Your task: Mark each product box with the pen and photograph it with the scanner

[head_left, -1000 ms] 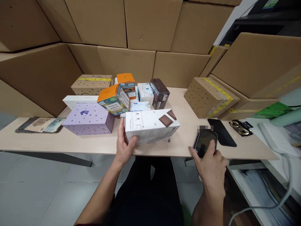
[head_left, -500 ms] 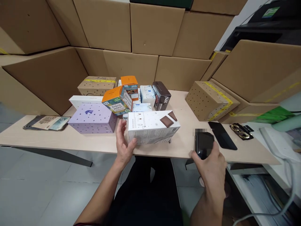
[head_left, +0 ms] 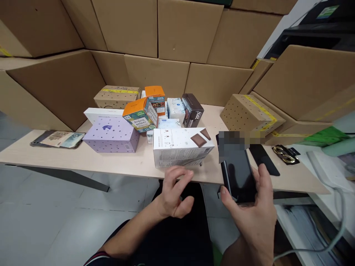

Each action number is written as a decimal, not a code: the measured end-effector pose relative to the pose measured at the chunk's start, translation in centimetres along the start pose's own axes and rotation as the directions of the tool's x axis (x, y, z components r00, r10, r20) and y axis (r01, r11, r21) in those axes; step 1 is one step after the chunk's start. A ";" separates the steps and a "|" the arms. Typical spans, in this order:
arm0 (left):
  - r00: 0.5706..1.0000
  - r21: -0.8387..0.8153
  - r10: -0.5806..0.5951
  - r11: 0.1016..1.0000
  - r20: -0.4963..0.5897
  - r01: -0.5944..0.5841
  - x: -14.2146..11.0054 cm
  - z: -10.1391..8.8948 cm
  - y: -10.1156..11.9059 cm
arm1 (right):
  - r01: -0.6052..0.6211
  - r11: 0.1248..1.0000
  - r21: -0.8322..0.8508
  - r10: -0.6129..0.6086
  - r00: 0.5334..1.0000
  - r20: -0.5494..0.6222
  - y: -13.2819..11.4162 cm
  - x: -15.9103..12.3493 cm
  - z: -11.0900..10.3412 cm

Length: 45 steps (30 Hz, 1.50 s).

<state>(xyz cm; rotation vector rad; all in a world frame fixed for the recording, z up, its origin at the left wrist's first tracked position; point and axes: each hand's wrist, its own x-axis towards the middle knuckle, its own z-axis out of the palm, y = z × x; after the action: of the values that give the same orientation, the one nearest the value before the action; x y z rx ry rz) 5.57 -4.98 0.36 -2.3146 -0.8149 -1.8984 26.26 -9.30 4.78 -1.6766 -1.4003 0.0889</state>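
My right hand (head_left: 252,210) grips a black smartphone (head_left: 239,173) by its lower end, thumb on one side and fingers on the other. The phone is tilted up above the front right of the table, its screen dark; its top end is blurred out by pixels. My left hand (head_left: 177,192) holds nothing, its fingers bent and apart, just in front of the table edge. Right behind it a white box (head_left: 180,146) with brown chocolate squares printed on it lies on its side. To its left sits a purple spotted box (head_left: 112,135).
Behind the white box are orange boxes (head_left: 141,114), a tissue pack (head_left: 175,110) and a dark brown box (head_left: 192,111). Taped cartons (head_left: 246,112) stand at the right. A flat black slab (head_left: 263,159), gold-rimmed item (head_left: 285,154) and pouch with banknotes (head_left: 58,139) lie on the table (head_left: 111,164).
My left hand has let go of the white box and moved right and toward me. My right hand has lifted the phone and tilted its screen toward me.
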 end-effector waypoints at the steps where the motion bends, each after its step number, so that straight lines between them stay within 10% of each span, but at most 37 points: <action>1: 1.000 -0.061 -0.020 0.998 0.008 0.020 0.6 0.5 0.4 | 0.025 0.999 0.025 -0.025 1.000 0.003 -0.2 -0.1 0.0; 10: 0.947 -0.306 -0.274 0.899 0.166 0.313 2.6 2.0 0.8 | 0.275 0.961 0.030 -0.276 0.961 0.026 -2.4 -0.5 1.1; 38: 0.890 -0.484 -0.435 0.754 0.138 0.444 2.4 2.2 0.1 | 0.533 0.846 0.005 -0.533 0.846 -0.005 -2.5 1.6 3.2; 45: 0.890 -0.448 -0.431 0.773 0.149 0.449 2.9 1.9 -0.1 | 0.480 0.877 0.022 -0.481 0.877 0.027 -2.6 1.6 3.5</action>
<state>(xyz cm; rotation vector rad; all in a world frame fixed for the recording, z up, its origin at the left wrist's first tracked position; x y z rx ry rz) 7.54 -3.17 2.55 -2.6088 -1.0850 -2.5007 22.90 -6.12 5.27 -1.2726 -1.7966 -0.1591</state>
